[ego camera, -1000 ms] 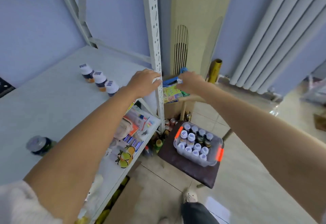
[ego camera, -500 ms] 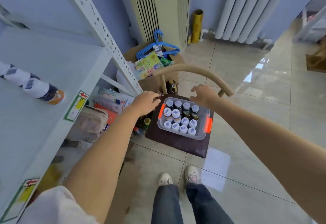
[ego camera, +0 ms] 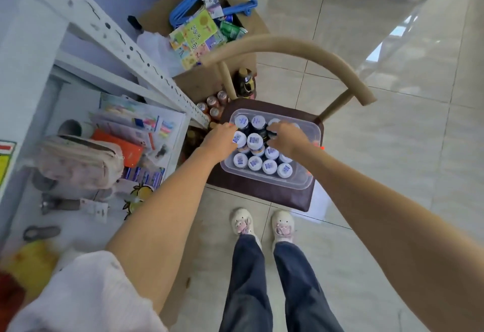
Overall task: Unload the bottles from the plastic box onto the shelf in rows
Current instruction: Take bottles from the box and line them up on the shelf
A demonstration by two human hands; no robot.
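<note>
A clear plastic box (ego camera: 310,178) with orange latches sits on a dark brown chair seat (ego camera: 264,194). It holds several dark bottles with white caps (ego camera: 269,166), standing upright in rows. My left hand (ego camera: 221,139) is at the box's left side, fingers closed against a white-capped bottle (ego camera: 240,139). My right hand (ego camera: 286,139) is over the box's middle, curled around another bottle (ego camera: 271,132) that it partly hides. The white metal shelf (ego camera: 26,43) stands to the left, and its top board shows only at the frame's edge.
The chair's curved beige backrest (ego camera: 301,50) arches just behind the box. A cardboard box (ego camera: 199,80) with blue hangers and packets stands beyond it, with cans (ego camera: 213,105) on the floor beside it. The lower shelf holds a pencil case (ego camera: 78,161) and stationery. My feet (ego camera: 262,223) stand on the tiled floor.
My view has tipped down from the shelf top to the chair. Both hands have dropped from the shelf post into the box and closed on bottles.
</note>
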